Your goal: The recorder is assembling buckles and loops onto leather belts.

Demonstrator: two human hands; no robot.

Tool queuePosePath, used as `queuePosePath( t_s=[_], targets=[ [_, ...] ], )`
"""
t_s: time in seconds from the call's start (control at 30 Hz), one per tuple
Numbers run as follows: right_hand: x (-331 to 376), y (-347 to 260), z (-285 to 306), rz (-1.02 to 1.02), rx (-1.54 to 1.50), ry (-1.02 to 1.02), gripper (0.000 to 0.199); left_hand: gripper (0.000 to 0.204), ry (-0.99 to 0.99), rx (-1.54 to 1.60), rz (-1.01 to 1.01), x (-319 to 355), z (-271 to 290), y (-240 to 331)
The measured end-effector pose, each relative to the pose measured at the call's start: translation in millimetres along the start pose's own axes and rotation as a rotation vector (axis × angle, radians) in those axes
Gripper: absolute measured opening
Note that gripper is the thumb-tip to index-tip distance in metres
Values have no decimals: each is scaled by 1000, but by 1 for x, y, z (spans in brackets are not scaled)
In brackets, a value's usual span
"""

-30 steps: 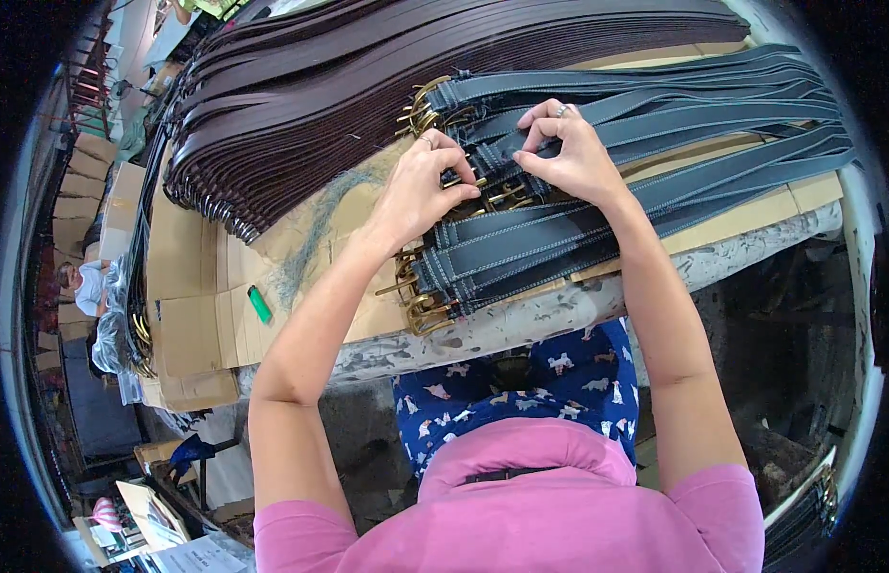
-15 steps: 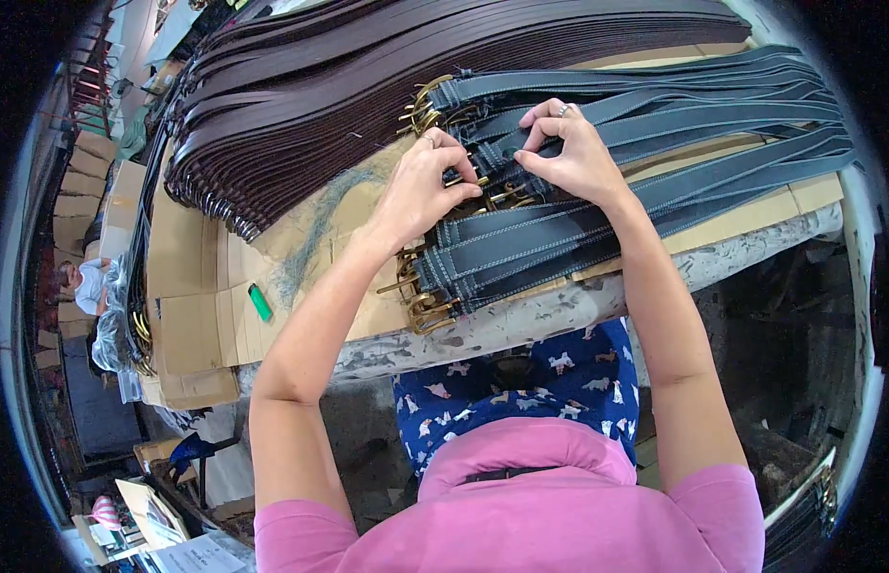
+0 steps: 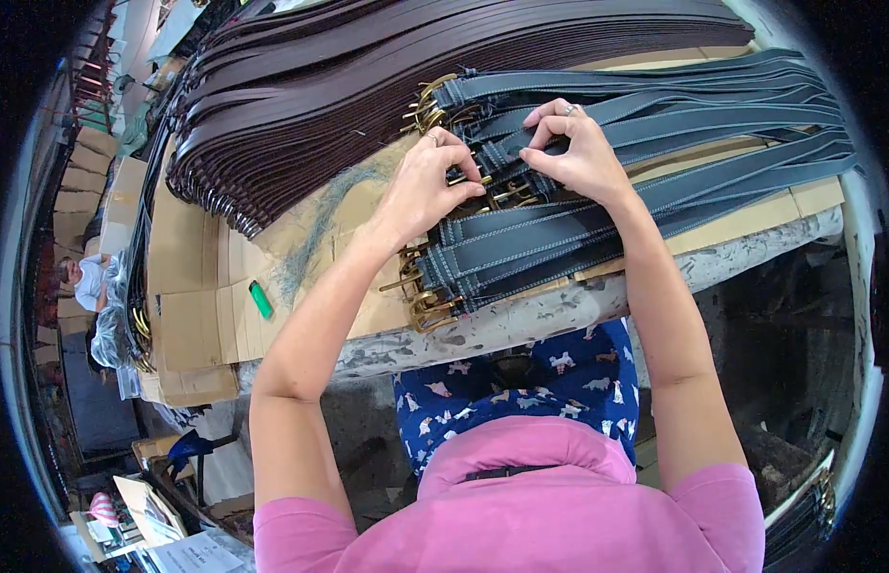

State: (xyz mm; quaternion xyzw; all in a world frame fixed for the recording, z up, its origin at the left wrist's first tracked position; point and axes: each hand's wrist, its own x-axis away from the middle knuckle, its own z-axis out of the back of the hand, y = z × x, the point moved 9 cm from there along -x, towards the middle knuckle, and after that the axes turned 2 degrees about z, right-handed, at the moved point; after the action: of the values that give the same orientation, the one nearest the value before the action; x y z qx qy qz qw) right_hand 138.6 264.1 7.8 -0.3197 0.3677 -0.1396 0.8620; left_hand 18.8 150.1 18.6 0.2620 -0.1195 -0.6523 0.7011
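Dark blue-grey belts with pale edge stitching and brass buckles lie in bunches across the bench, buckle ends to the left. My left hand pinches the brass buckle of a belt in the middle bunch. Just right of it, my right hand has thumb and forefinger pressed together close above that belt's strap. Anything between those fingertips is too small to make out. Another group of brass buckles sits at the bench's near edge, below my left hand.
A large stack of dark brown straps fills the far left of the bench. Cardboard covers the bench top, with a green lighter and loose thread clippings on it. At the far left a person is visible.
My right hand has shifted very slightly to the right, its thumb and forefinger still together. My left hand keeps its pinch on the buckle, almost unmoved.
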Motion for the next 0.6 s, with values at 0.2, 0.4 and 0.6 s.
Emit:
queuePosePath(
  t_s=[0.2, 0.4, 0.6],
  targets=[
    [1, 32, 7, -231, -530, 159, 12, 20, 2, -33, -91, -2, -2, 3],
    [-1, 6, 33, -28, -351, 336, 10, 18, 48, -26, -102, -6, 17, 10],
    [12, -21, 52, 90, -303, 552, 9, 21, 128, 652, 153, -8, 27, -5]
  ],
)
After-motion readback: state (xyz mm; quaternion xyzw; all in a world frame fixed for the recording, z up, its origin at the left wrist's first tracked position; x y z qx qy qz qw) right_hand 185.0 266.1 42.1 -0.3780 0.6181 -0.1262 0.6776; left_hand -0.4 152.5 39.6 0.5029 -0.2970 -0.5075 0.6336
